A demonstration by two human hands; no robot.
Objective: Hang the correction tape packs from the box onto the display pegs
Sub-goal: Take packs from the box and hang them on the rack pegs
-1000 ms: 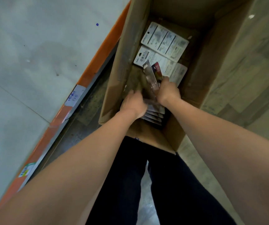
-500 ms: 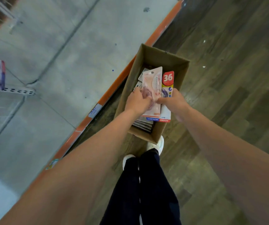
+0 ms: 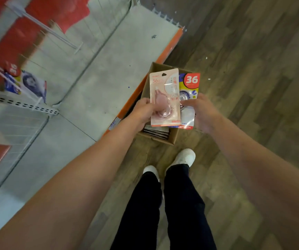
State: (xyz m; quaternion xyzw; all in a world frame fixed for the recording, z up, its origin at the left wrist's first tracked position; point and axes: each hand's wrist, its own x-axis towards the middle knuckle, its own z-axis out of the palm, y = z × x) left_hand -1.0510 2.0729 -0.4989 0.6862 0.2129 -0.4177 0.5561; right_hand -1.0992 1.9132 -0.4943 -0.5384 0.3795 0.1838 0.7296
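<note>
My left hand point(image 3: 142, 112) grips a pink correction tape pack point(image 3: 164, 91) by its left edge, held face up above the cardboard box point(image 3: 173, 139). My right hand point(image 3: 202, 112) holds a second pack point(image 3: 190, 83), blue and yellow with a red "36" badge, tucked partly behind the pink one. More packs point(image 3: 156, 132) lie stacked in the near end of the box on the floor. At the left, white display pegs point(image 3: 46, 29) stick out from the shelf back; one peg carries a blue pack point(image 3: 28, 83).
A grey shelf base with an orange front edge point(image 3: 170, 46) runs diagonally beside the box. A perforated white shelf rail point(image 3: 24, 105) and wire grid sit lower left. My feet in white shoes point(image 3: 184, 157) stand on the wood floor just behind the box.
Both hands have lifted the two packs up out of the box. The view has risen and swung left, bringing the pegs and hanging stock into sight.
</note>
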